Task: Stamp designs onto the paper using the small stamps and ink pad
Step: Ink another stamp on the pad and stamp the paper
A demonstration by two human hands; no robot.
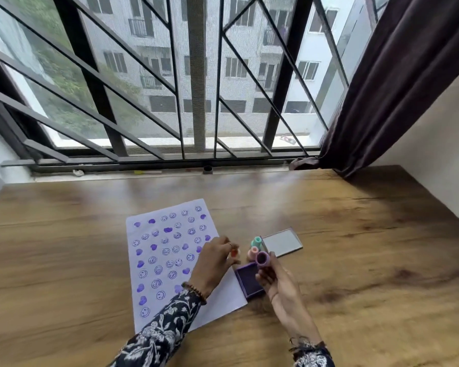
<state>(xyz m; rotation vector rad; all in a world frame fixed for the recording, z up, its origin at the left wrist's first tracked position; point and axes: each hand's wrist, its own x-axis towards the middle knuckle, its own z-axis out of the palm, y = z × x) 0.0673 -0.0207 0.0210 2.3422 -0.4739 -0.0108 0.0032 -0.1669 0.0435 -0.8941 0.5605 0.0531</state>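
Left hand (pixel 214 263) hiding poss. orange stamp (pixel 234 252)

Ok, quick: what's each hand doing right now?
Left hand: fingers pinched on a small orange stamp at the paper's edge.
Right hand: holding the purple stamp, face up, above the ink pad.

Wooden table (pixel 329 234): paper (pixel 154 250), ink pad (pixel 249 283), lid (pixel 282 242)

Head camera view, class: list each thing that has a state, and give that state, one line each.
Paper: flat, mostly covered in purple stamps.
Ink pad: open.
Lid: off, lying apart.
Purple stamp: held in right hand, face up.
Orange stamp: pinched by left hand.
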